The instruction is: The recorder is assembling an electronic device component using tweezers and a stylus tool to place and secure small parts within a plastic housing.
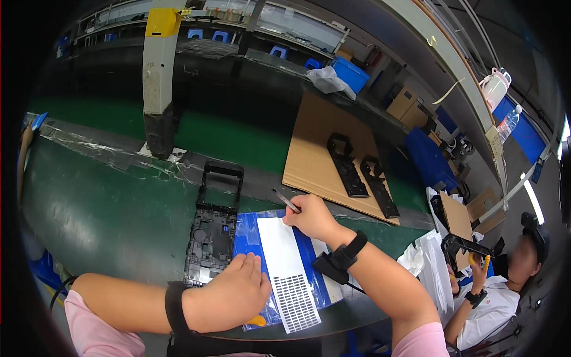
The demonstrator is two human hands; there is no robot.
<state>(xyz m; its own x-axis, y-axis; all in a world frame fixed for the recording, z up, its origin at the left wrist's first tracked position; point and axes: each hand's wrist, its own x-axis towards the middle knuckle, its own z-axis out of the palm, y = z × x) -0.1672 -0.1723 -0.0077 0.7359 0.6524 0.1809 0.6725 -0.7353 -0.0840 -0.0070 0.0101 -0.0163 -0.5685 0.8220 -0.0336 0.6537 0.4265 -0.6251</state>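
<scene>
My right hand (315, 220) pinches a slim grey pen-like tool (288, 201), its dark end sticking up to the left. The fingertips are at the upper part of a white label sheet (278, 244), whose near end bears rows of small black labels. My left hand (241, 290) lies flat, fingers extended, over the sheet's left side and the blue plastic-covered folder (247, 231) beneath it. A black plastic frame part (211, 235) with a handle-like loop lies just left of the folder. The tool's working tip is hidden by my right hand.
Two black plastic brackets (348, 169) rest on a cardboard sheet (306, 149) at the back right. A post (157, 77) rises from the green table (113, 196). At right, a co-worker (488, 309) holds a black part near white paper sheets (435, 262).
</scene>
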